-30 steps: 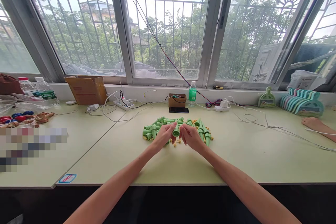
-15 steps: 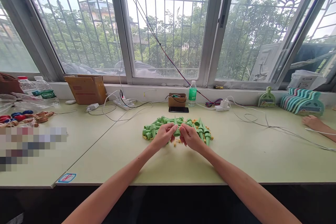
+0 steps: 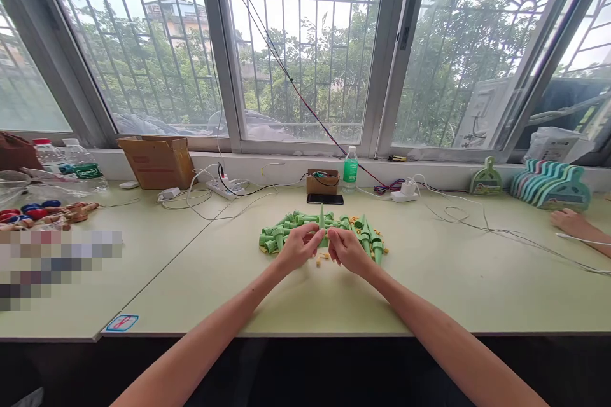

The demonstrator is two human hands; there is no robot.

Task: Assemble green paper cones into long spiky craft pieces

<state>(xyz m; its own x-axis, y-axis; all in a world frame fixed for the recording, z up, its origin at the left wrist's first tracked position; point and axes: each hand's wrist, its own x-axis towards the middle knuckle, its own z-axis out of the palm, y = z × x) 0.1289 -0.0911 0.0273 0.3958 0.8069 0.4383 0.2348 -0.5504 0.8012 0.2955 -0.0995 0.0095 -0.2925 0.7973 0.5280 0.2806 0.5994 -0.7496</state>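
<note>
- The left hand (image 3: 300, 247) is pinching a green cone (image 3: 321, 217) between thumb and fingers, just right of that palm.
- The cone's long axis is running away from the wearer, its narrow tip pointing up past the fingers, its wide end sitting low between both hands (mostly hidden there).
- The right hand (image 3: 349, 248) is curling its fingers together just right of that wide end; whether they are touching it or pinching something small, I cannot tell.
- The left hand is being the nearer one, since it is holding the cone.
- Beyond and to both sides of the fingers, more cones (image 3: 277, 235) are lying heaped on the counter (image 3: 324, 308), with yellow bits (image 3: 319, 262) scattering just below the gap.
</note>
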